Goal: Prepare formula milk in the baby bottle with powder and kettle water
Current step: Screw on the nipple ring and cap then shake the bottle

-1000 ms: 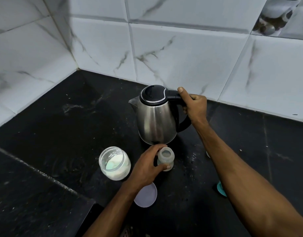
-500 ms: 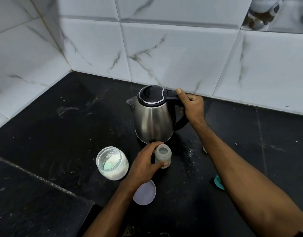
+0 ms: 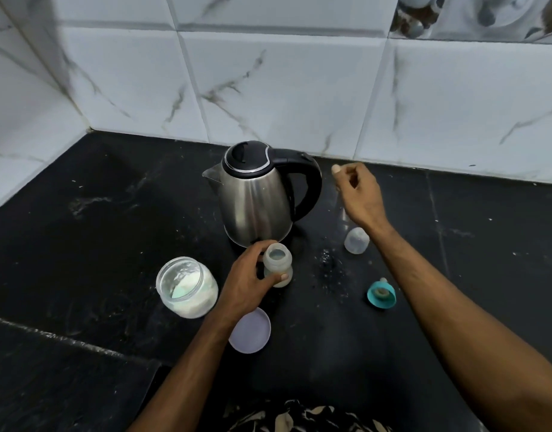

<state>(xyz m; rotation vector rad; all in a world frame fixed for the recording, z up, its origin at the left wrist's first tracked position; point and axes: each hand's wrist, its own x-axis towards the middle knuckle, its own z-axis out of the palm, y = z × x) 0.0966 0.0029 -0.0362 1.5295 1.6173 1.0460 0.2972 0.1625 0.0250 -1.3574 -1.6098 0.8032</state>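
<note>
Powder jar [image 3: 187, 286], lidless and part full of white powder, stands toward the left of the black counter [image 3: 81, 244], near its front edge. Just right of it the left hand [image 3: 248, 283] curls thumb and fingers around the open baby bottle [image 3: 277, 266], which stands upright on the counter directly in front of the steel kettle [image 3: 256, 198]. A round pale lid [image 3: 250, 330] lies flat beside the left wrist, nearer the front edge. The kettle sits upright toward the back wall, lid closed, spout left, black handle right. Right of the handle the right hand [image 3: 358, 194] hovers apart from it, fingers loosely curled, holding nothing. Below that wrist lies a clear cap [image 3: 356, 241], and farther forward a teal ring with teat [image 3: 381, 294].
</note>
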